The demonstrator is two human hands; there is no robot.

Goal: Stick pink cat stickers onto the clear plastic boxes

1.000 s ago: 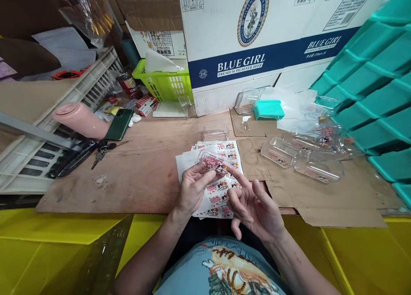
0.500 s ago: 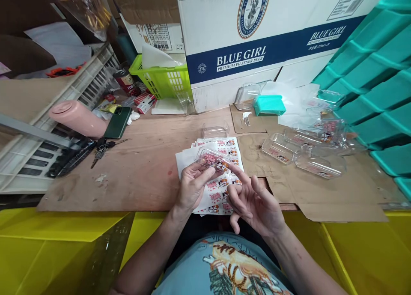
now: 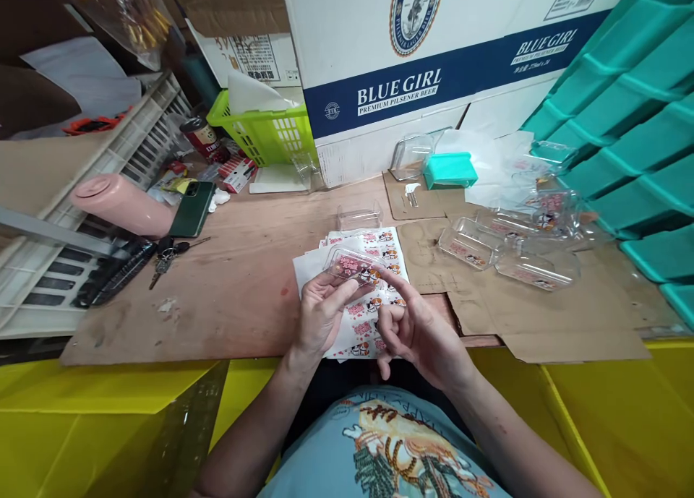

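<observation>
Bench (image 3: 243,267) wood, reddish and scuffed with a pale smear to the left, spreads in front of me, its right part covered by flattened cardboard (image 3: 542,324). Behind stands a tall white-and-blue beer carton (image 3: 336,151), with a lime basket (image 3: 260,133) just to its left and turquoise bins (image 3: 618,151) stacked up the right side. A pink tumbler (image 3: 122,205) lies on its side near a dark green phone (image 3: 192,209) and some keys (image 3: 164,256) (a crowded corner, that one). Yellow panels (image 3: 97,389) show below the front edge. Several labelled clear containers (image 3: 469,245) rest on the cardboard, near a small turquoise box (image 3: 451,170). Between my hands, above the printed sticker sheets (image 3: 361,328), is a clear tray (image 3: 352,267) with a pink label of cats and lettering. Its long axis runs crosswise to me, the right end slanting a little nearer my body, and the lettering reads upright from my side. My left hand (image 3: 325,310) has its grip closed on the near edge, thumb above and fingers beneath. My right hand (image 3: 420,332) clasps nothing: its grip is loosely open, forefinger stretched to the tray's right end, other fingers curled.
</observation>
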